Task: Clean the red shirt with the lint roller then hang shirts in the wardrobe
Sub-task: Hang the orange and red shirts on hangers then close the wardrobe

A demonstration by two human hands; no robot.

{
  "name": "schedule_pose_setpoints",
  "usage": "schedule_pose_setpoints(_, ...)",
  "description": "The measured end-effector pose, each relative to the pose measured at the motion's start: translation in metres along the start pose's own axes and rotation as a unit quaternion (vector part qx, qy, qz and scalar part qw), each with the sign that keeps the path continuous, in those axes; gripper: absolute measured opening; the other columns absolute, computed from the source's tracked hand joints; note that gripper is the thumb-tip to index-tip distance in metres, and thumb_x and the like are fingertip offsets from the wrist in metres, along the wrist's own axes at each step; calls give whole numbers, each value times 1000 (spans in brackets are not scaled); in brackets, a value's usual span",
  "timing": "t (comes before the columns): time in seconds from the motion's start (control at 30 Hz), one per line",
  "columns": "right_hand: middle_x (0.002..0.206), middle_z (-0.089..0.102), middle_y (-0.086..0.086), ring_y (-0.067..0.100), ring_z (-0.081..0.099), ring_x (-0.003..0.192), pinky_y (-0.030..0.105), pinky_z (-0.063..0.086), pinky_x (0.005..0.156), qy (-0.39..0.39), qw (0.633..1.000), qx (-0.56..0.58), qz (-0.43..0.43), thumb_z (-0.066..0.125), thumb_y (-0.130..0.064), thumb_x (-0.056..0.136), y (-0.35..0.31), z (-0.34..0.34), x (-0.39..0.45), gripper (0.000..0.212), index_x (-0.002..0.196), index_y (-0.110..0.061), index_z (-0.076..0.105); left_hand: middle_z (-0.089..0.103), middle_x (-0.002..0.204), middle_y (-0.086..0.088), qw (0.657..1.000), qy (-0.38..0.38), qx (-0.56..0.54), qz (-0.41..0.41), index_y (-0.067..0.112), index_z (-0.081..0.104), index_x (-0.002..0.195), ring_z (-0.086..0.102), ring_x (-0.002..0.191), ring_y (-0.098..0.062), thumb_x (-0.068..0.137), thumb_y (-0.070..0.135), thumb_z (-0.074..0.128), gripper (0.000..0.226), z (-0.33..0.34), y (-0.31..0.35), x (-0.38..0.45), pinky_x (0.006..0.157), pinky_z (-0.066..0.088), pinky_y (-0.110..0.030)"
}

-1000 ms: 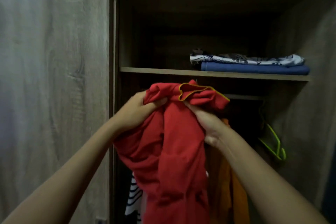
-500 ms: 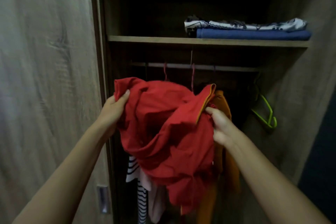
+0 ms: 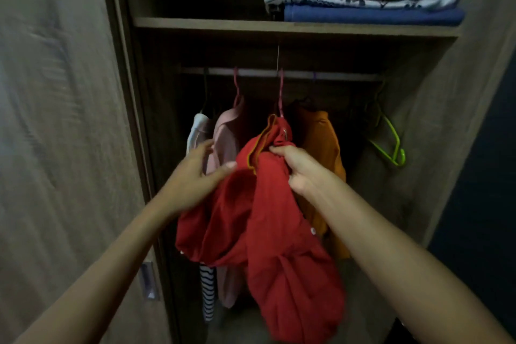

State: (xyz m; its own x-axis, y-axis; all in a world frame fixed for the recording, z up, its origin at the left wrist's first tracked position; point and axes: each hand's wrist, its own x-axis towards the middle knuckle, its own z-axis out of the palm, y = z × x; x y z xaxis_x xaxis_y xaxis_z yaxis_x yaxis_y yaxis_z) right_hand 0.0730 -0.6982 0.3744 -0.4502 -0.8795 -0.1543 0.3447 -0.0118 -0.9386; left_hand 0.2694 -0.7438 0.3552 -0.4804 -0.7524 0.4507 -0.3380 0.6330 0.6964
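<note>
The red shirt (image 3: 279, 232) with yellow-trimmed collar hangs bunched in front of the open wardrobe, its collar just below a pink hanger (image 3: 280, 92) hooked on the rail (image 3: 335, 74). My right hand (image 3: 298, 167) grips the shirt just under the collar. To the left, my left hand (image 3: 199, 173) has its fingers spread and its thumb resting on the shirt's shoulder. No lint roller is in view.
A white top (image 3: 196, 131), a pink shirt (image 3: 226, 137) and an orange shirt (image 3: 324, 139) hang on the rail. An empty green hanger (image 3: 391, 145) hangs at the right. Folded clothes (image 3: 371, 11) lie on the shelf (image 3: 223, 24). The sliding door (image 3: 55, 148) stands left.
The view tilted down, showing the rail and hung clothes. The red shirt moved in toward the rail. My left hand let go of the cloth and spread its fingers.
</note>
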Motion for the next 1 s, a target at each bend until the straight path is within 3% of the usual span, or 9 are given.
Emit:
schedule_pose_setpoints(0.13,46,64,4,13,61,37,26,52,39,-33,999,23,-8,53,1,92,3,8,-7,14,82,-5,60,44,130,32,988,-117,-97,39,38,25,140,44,115,23,74,40,76,83,46,2,-37,99,36,-5)
schedule_pose_setpoints(0.2,48,65,4,12,62,39,27,53,42,-48,998,29,-5,54,1,92,5,9,-11,11,85,-3,61,46,132,31,982,-138,-127,13,35,27,143,48,117,17,72,45,78,88,62,-10,-40,101,39,-11)
schedule_pose_setpoints(0.33,64,71,9,16,68,51,32,59,52,-115,993,36,6,59,-7,92,9,4,-26,7,90,-3,64,70,115,4,974,-83,-209,-38,13,62,122,65,110,-11,84,40,69,47,70,-19,-32,101,48,-44)
schedule_pose_setpoints(0.47,98,73,11,20,71,84,35,57,84,-195,978,-73,-28,66,-19,87,19,-13,-44,21,105,-8,70,71,113,3,969,11,-245,-32,22,66,112,65,110,-16,81,45,61,39,71,-13,-28,101,47,-45)
schedule_pose_setpoints(0.57,111,71,7,20,68,104,33,53,94,-234,956,-176,6,67,-23,86,30,-30,-51,25,110,-15,68,72,106,-3,963,76,-253,-57,18,66,105,67,103,-21,81,40,60,34,67,-13,-23,96,50,-47)
schedule_pose_setpoints(0.67,112,72,5,16,67,105,27,53,93,-211,950,-229,-25,72,-14,83,38,-41,-46,31,113,-14,67,71,99,-10,957,126,-245,-87,11,64,98,67,98,-27,84,38,60,31,64,-17,-18,93,49,-53)
schedule_pose_setpoints(0.77,109,72,11,22,68,103,26,54,90,-151,960,-221,-85,70,-9,83,34,-44,-36,30,113,-6,68,72,99,-7,954,150,-240,-98,14,65,98,67,98,-24,78,44,60,37,55,-18,-16,94,50,-50)
schedule_pose_setpoints(0.87,112,70,14,25,66,107,31,53,94,-149,965,-190,-103,61,-13,91,22,-45,-35,26,115,-3,66,73,98,-2,964,127,-208,-108,16,69,103,69,96,-19,71,48,65,45,40,-23,-16,93,52,-47)
schedule_pose_setpoints(1.0,111,69,11,18,67,99,29,54,90,-184,954,-205,-120,54,-14,95,8,-34,-44,22,114,-8,64,74,83,-5,982,67,-106,-139,14,70,90,71,82,-23,59,62,72,56,24,-35,-18,78,57,-45)
